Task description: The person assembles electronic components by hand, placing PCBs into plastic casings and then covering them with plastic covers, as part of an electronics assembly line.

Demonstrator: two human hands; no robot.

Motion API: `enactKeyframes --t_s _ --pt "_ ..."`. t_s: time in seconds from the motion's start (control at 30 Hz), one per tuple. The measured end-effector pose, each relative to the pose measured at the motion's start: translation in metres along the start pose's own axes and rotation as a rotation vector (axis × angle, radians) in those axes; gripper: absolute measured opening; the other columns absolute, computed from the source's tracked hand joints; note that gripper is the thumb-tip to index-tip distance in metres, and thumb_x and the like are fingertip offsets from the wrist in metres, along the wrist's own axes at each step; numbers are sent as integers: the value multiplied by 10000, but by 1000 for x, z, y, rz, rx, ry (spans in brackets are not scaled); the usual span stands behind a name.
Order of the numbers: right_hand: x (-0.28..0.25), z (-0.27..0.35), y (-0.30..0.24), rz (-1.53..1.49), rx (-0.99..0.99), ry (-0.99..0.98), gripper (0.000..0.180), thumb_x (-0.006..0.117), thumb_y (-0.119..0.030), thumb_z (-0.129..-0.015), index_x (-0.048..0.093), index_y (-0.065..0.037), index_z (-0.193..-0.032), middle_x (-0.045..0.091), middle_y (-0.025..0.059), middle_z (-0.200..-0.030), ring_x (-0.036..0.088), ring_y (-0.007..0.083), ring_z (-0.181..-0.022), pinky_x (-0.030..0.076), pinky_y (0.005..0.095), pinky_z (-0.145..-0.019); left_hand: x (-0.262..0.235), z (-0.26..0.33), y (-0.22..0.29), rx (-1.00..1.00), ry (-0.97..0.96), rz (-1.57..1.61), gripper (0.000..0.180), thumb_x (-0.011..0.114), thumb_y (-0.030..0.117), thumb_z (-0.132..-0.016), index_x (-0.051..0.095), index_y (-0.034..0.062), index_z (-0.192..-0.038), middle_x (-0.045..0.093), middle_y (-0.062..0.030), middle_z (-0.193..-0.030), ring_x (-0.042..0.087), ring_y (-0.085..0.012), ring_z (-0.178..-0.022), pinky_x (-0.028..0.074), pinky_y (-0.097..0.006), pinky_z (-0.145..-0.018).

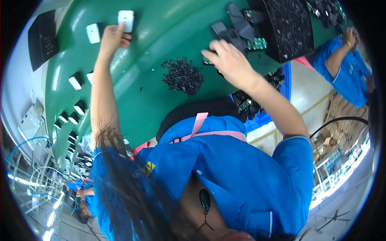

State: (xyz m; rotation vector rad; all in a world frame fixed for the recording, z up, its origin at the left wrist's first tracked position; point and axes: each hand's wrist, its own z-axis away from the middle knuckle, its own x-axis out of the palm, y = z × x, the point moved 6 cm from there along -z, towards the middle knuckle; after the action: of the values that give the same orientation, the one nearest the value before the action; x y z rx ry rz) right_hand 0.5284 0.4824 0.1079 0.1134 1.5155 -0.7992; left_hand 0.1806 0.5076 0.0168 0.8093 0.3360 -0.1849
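My left hand reaches to the far left of the green table, its fingers closed on the lower edge of a white plastic case. Beside it lies a second white case. My right hand hovers over the table right of centre, thumb and fingers apart, with no held thing visible. Partly hidden under it is a small green circuit board. Just beyond are several black plastic housings and another green circuit board. Between my hands sits a heap of small black parts.
A black bin full of small black parts stands at the right. Below it, a blue crate holds boards and black pieces. More white-topped cases line the left side. Co-workers sit at the right and lower left.
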Motion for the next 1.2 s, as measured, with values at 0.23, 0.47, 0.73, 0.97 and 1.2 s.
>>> enactKeyframes --t_s 0.23,0.47,0.73,0.97,1.2 --pt "-71 -33 52 -1307 322 166 297 598 -211 -944 531 -16 -1158 665 106 -973 645 155 -855 519 271 -718 60 89 126 645 92 96 535 650 283 -906 435 9 -1313 672 -89 -933 650 -169 -853 514 -261 -652" --pt "-121 -69 56 -1435 616 141 324 462 -315 -1003 555 -10 -1064 630 90 -929 645 179 -810 559 288 -664 120 112 216 673 -118 231 292 598 62 -908 560 24 -1195 615 -26 -926 542 -64 -698 445 -201 -578" --pt "-82 -67 80 -251 141 409 427 729 -222 -785 575 -39 -1139 568 101 -1057 598 255 -908 496 338 -796 140 52 165 479 -193 436 243 671 126 -873 616 21 -1085 646 -53 -790 596 -96 -561 483 -229 -486" --pt "-60 -110 104 -166 339 400 374 733 -146 -736 567 -45 -1056 571 93 -1013 586 298 -950 496 400 -795 83 -1 174 537 717 -381 497 667 324 -862 498 -31 -1165 529 -226 -1077 564 -386 -961 495 -435 -780" --pt "-46 -157 132 230 361 354 384 733 -132 -709 570 -45 -1046 567 111 -1008 572 302 -958 490 427 -783 57 -63 170 199 768 -541 633 738 430 -761 463 -20 -1111 516 -178 -1068 540 -372 -1018 509 -477 -810"
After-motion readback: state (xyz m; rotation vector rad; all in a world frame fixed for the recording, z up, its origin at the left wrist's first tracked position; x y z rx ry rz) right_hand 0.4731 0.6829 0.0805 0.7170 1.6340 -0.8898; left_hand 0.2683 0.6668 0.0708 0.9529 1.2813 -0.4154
